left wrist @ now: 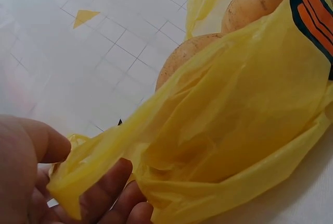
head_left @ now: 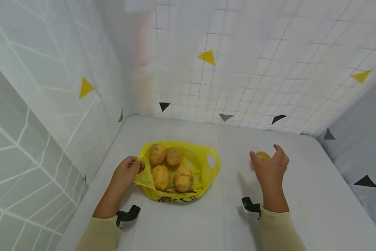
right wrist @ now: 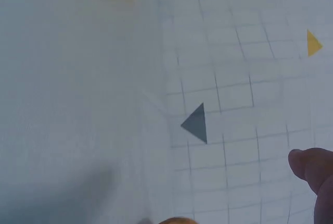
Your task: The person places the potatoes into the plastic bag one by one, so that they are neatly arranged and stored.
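Observation:
A yellow plastic bag (head_left: 203, 174) lies spread with its mouth facing up, and several potatoes (head_left: 183, 179) sit inside it. My left hand (head_left: 125, 174) pinches the bag's left edge between thumb and fingers. In the left wrist view, the bag's side (left wrist: 208, 146) stretches away from that hand (left wrist: 31, 172), with potatoes showing above the rim. To the right, a single potato (head_left: 263, 155) is apart from the bag. My right hand (head_left: 271, 170) is over it, thumb at its left side and a raised finger spread off to the right. The right wrist view catches only this potato's top (right wrist: 178, 221).
Everything is on a white-covered table (head_left: 188, 226). Pale patterned sheets (head_left: 253, 69) with yellow, grey and black triangles hang behind it and along both sides. Black curved pieces (head_left: 129, 213) stick out at both wrists. One bag handle loop (head_left: 217, 164) points right.

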`<state>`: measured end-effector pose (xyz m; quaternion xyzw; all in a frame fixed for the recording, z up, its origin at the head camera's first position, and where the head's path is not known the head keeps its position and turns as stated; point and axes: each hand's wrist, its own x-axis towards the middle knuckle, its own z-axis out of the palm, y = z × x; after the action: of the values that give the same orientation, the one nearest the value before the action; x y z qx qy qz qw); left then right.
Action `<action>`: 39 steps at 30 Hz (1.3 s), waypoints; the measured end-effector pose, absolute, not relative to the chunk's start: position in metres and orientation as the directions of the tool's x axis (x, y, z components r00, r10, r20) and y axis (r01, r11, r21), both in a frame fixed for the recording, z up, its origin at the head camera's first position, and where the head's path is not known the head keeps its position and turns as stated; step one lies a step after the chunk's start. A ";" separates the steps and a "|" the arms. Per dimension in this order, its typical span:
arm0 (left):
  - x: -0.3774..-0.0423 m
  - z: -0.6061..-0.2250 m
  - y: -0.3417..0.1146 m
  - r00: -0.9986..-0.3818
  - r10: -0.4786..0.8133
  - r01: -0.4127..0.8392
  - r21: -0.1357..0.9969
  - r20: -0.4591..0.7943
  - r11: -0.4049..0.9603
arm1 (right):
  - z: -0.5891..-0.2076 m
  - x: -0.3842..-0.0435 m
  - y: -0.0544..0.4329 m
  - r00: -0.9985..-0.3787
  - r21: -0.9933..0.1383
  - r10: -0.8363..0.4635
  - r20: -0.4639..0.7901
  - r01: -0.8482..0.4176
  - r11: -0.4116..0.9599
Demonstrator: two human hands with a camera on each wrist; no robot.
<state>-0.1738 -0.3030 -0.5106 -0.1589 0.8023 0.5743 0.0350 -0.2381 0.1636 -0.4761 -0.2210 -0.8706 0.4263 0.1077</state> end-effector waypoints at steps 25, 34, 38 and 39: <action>-0.176 -0.516 -0.303 -0.934 -0.222 -0.345 0.873 -0.281 0.345 | -0.549 -0.248 0.205 -0.902 -0.799 0.429 -0.055 0.297 0.523; -0.172 -0.518 -0.304 -0.949 -0.209 -0.298 0.890 -0.237 0.346 | -0.550 -0.249 0.209 -0.912 -0.800 0.397 -0.105 0.315 0.511; -0.172 -0.517 -0.304 -0.948 -0.208 -0.301 0.891 -0.241 0.339 | -0.552 -0.250 0.210 -0.917 -0.804 0.383 -0.111 0.309 0.507; -0.172 -0.516 -0.304 -0.947 -0.209 -0.305 0.890 -0.245 0.340 | -0.553 -0.250 0.211 -0.918 -0.806 0.380 -0.111 0.307 0.507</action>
<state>-0.1716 -0.3036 -0.5164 -0.1574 0.8173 0.5526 0.0436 -0.2496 0.2105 -0.5525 -0.1983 -0.8670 0.4554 0.0401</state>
